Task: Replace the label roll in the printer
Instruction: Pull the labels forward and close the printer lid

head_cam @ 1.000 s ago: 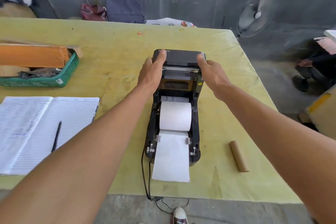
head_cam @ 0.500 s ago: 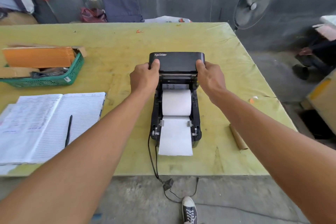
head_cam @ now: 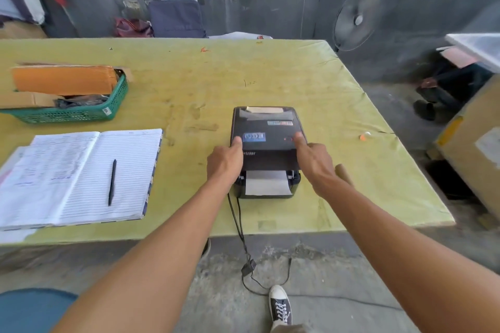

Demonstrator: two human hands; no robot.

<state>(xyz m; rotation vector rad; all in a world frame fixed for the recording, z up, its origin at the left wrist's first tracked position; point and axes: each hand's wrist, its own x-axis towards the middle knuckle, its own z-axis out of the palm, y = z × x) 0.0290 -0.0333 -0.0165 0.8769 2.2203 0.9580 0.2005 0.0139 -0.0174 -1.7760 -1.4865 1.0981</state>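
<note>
The black label printer (head_cam: 266, 127) sits near the front edge of the yellow-green table (head_cam: 189, 84). Its lid is down over the body, and the label roll inside is hidden. A white strip of label paper (head_cam: 267, 186) sticks out of the front slot. My left hand (head_cam: 226, 161) grips the lid's front left corner, thumb on top. My right hand (head_cam: 313, 161) holds the front right corner the same way. The empty brown cardboard core (head_cam: 343, 171) lies on the table just behind my right wrist, partly hidden.
An open lined notebook (head_cam: 81, 173) with a black pen (head_cam: 112, 182) lies at the left. A green basket (head_cam: 81, 113) with orange envelopes stands behind it. The printer's cable (head_cam: 238, 224) hangs over the table's front edge to the floor. A fan (head_cam: 357, 19) stands at the back right.
Both hands have swung the printer lid forward and down over the roll. The roll, visible before, is now covered, and only the paper strip shows.
</note>
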